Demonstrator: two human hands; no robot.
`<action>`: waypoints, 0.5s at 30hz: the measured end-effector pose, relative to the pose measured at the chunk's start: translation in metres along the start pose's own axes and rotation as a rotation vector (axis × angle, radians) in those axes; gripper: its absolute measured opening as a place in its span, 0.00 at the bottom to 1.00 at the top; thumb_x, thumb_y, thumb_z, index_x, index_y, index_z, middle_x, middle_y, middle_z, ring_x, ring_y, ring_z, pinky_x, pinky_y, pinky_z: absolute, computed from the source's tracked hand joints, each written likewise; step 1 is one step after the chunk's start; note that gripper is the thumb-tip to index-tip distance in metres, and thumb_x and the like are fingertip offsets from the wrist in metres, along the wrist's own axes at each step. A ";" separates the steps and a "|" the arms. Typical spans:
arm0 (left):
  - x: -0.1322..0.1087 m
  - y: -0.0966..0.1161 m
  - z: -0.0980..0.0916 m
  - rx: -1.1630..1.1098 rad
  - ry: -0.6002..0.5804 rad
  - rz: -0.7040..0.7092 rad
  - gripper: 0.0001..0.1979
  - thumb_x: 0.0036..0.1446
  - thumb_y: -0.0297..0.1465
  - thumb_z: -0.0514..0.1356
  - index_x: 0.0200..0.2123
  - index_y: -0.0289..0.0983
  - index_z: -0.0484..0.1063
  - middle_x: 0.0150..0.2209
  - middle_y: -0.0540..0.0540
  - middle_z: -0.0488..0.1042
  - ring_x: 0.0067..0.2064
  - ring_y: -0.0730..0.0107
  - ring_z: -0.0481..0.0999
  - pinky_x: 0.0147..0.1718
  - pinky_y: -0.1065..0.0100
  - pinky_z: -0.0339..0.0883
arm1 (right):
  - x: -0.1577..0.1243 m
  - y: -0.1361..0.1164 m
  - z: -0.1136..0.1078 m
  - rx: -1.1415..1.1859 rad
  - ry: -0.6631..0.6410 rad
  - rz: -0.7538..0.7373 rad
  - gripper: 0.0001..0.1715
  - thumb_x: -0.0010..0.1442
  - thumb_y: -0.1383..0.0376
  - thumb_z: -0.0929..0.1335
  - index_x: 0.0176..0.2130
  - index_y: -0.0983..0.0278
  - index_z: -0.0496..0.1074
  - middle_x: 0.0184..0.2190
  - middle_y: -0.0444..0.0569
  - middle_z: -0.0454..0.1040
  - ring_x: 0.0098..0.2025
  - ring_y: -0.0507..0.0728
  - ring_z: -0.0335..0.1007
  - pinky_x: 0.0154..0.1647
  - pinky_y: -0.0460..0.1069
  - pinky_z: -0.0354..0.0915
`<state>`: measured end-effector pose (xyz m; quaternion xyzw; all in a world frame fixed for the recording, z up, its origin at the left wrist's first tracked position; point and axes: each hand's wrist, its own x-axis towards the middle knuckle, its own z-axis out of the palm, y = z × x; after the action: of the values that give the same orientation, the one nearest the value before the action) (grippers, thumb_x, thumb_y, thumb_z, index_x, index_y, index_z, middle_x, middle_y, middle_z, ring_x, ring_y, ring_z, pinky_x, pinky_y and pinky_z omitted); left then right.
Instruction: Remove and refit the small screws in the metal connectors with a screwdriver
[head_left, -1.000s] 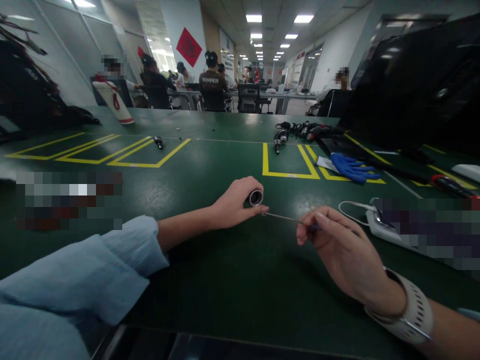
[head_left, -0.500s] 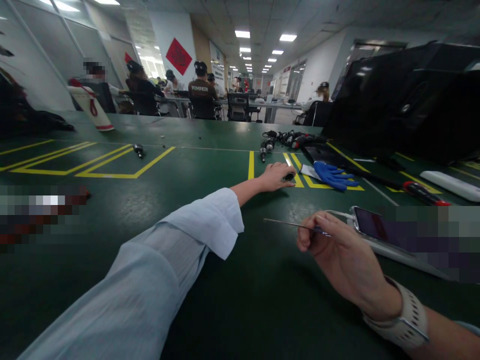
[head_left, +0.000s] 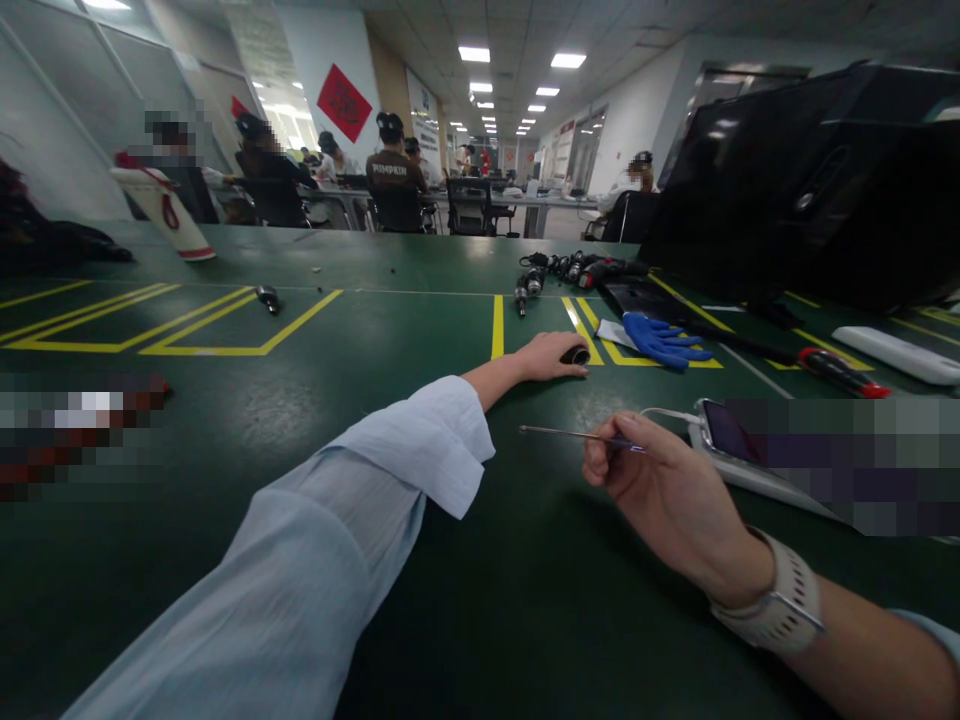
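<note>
My left hand [head_left: 549,357] reaches across the green table, its fingers curled round a short black cylindrical part [head_left: 576,355] with a round end facing right. Most of that part is hidden by the hand. Closer to me, my right hand [head_left: 656,480] pinches a thin screwdriver [head_left: 559,433] between thumb and fingers. Its slim metal shaft points left, held above the table, and the handle is partly covered by the fingers. The two hands are apart, and the screwdriver does not touch the black part.
A blue glove [head_left: 664,340] lies beyond my hands, near black tool parts [head_left: 532,283] and a red-and-black handle [head_left: 840,372]. A phone [head_left: 724,430] rests at right below a dark monitor [head_left: 787,190]. Another black part [head_left: 268,298] and a white cup [head_left: 169,210] stand left.
The view has shifted slightly, so the surroundings sit a little further left and higher. Both hands keep the same grips, and the left hand has barely moved.
</note>
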<state>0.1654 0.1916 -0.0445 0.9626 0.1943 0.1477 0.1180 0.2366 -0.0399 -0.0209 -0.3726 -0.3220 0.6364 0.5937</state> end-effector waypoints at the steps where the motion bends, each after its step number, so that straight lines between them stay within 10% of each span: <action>1: -0.001 0.000 -0.001 -0.004 0.007 0.000 0.20 0.55 0.40 0.59 0.48 0.34 0.66 0.48 0.40 0.72 0.48 0.59 0.70 0.45 0.64 0.59 | 0.000 0.000 0.000 0.007 0.009 -0.002 0.10 0.57 0.61 0.68 0.28 0.65 0.73 0.24 0.45 0.71 0.27 0.52 0.66 0.29 0.47 0.64; 15: -0.079 0.040 -0.044 -0.390 0.128 0.065 0.19 0.49 0.38 0.64 0.43 0.35 0.69 0.41 0.45 0.70 0.44 0.64 0.68 0.43 0.64 0.61 | 0.007 -0.027 -0.004 0.021 0.138 -0.217 0.10 0.57 0.61 0.66 0.26 0.62 0.70 0.24 0.44 0.68 0.26 0.51 0.64 0.29 0.48 0.64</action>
<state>0.0948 0.1309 -0.0110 0.9159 0.1378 0.2470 0.2847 0.2543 -0.0307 -0.0003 -0.3720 -0.3122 0.5447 0.6837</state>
